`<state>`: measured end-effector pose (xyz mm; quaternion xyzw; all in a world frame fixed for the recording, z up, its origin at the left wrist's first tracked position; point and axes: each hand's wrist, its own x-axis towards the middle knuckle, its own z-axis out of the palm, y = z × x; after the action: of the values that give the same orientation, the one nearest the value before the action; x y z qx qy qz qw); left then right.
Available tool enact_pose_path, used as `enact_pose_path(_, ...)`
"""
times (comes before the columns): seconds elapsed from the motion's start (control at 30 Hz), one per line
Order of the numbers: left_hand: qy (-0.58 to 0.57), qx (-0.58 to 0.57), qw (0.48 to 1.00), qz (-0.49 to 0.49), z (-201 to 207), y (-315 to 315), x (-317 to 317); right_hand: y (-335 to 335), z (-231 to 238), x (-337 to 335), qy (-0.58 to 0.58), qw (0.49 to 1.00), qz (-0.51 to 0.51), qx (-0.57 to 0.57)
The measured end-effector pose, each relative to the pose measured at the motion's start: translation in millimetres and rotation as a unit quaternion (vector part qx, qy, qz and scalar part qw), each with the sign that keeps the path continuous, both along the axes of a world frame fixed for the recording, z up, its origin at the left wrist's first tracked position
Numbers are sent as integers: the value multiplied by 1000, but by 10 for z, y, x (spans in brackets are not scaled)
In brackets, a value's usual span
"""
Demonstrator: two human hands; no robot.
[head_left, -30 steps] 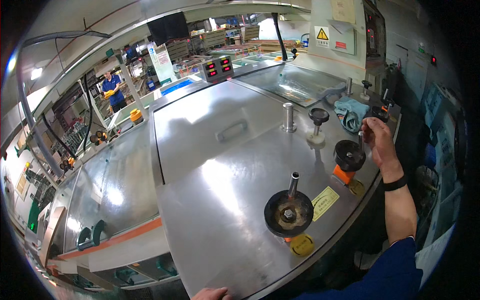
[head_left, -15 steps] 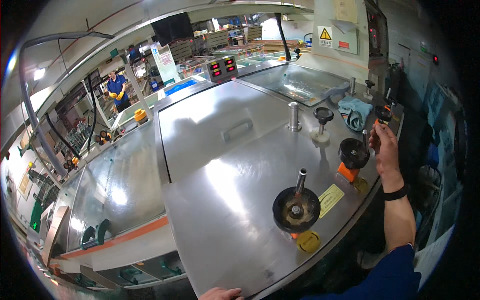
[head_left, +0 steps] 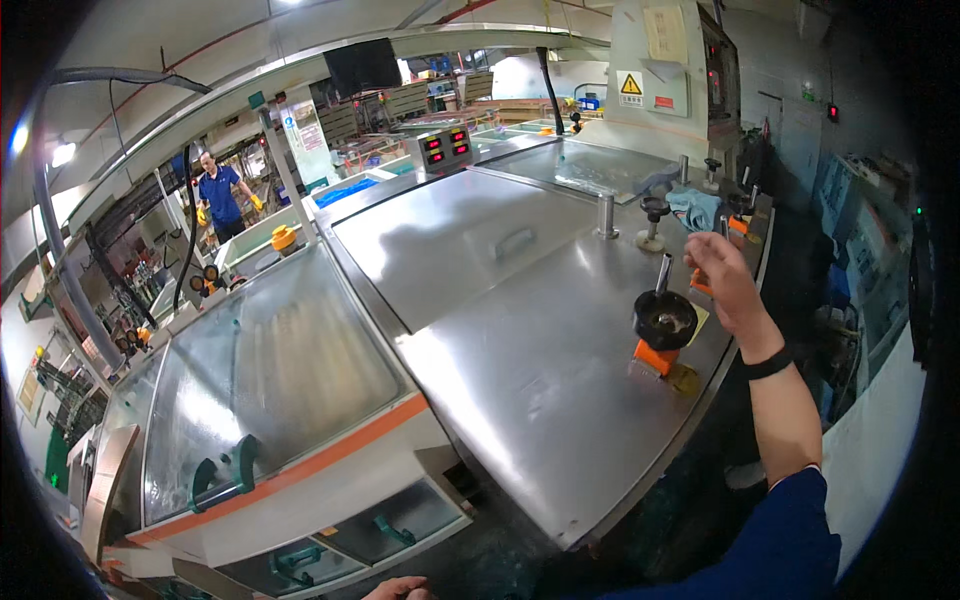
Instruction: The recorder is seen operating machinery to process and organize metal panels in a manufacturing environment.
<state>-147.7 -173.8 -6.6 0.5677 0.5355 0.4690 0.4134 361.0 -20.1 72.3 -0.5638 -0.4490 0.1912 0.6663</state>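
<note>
My right hand (head_left: 728, 282) is raised over the right edge of a steel machine top (head_left: 510, 380), its fingers curled. It covers most of a black handwheel on an orange bracket (head_left: 701, 284); whether the fingers grip that wheel is hidden. Nearer me stands another black handwheel (head_left: 665, 320) with an upright metal crank handle (head_left: 664, 272), also on an orange bracket (head_left: 655, 358). A third handwheel (head_left: 741, 203) sits farther back along the same edge. Only a small part of my left hand (head_left: 400, 588) shows at the lower edge, its fingers mostly cut off.
A black knob (head_left: 653, 210), a metal post (head_left: 606, 216) and a blue cloth (head_left: 694, 208) are on the machine top. Left of it lies a glass-topped section (head_left: 270, 370) with a green handle (head_left: 222, 474). A co-worker in yellow gloves (head_left: 222, 198) stands far left.
My view has swung, and the machine top sits farther right. My right hand has come back from the farther handwheel to the middle one. The co-worker's arms have spread apart.
</note>
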Motion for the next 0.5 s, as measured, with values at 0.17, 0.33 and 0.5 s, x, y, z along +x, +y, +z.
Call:
enact_pose_path(0.17, -8, -36, 999, 18, -40, -140, -575, 232, 63, -520, -106, 991, 44, -70)
enact_pose_path(0.33, -29, -37, 998, 36, -105, -299, -732, 457, -63, -680, -58, 984, 149, -73)
enact_pose_path(0.5, -24, -51, 996, 69, -228, -477, -753, -86, -91, -794, -41, 988, 136, -55)
